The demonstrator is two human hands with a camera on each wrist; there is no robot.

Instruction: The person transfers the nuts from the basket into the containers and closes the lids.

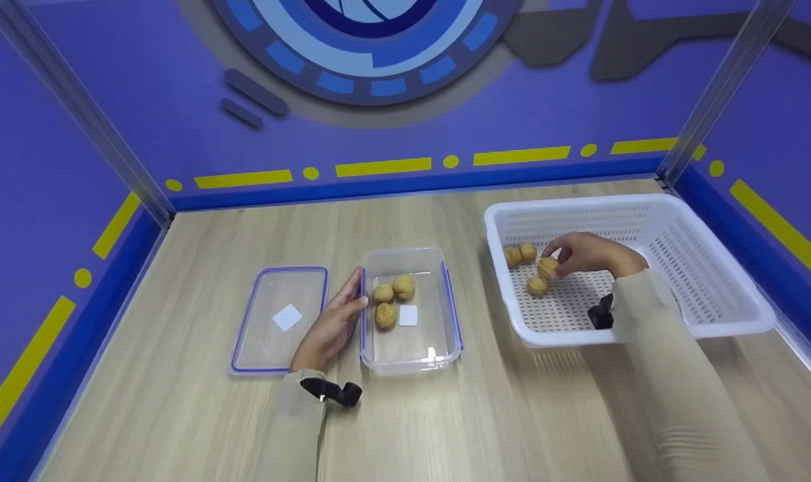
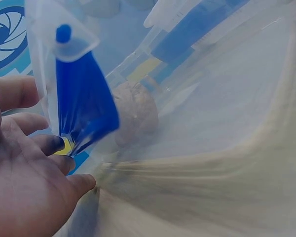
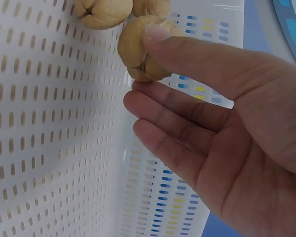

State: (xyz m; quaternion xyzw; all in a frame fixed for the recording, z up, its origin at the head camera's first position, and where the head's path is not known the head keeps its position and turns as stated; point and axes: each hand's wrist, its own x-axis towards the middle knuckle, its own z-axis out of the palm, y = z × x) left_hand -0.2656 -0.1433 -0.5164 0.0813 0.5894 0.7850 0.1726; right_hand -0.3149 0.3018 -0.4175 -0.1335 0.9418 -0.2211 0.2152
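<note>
The right hand pinches one walnut between curled thumb and fingertip, the other fingers only half bent; the left hand lies with fingers extended along the left wall of a clear plastic container, thumb at its rim, not clasping it. The held walnut is within the white perforated basket, toward its left side. Its star-scarred end shows beside the thumb in the right-wrist view; partly covered and foreshortened, its long axis cannot be told. A secure pinch would probably span the widest part, and the lift should clear the loose walnut just nearer. The container, bearing three walnuts, runs long from near to far; the blue-edged lid at left lies similarly, slightly slanted.
</note>
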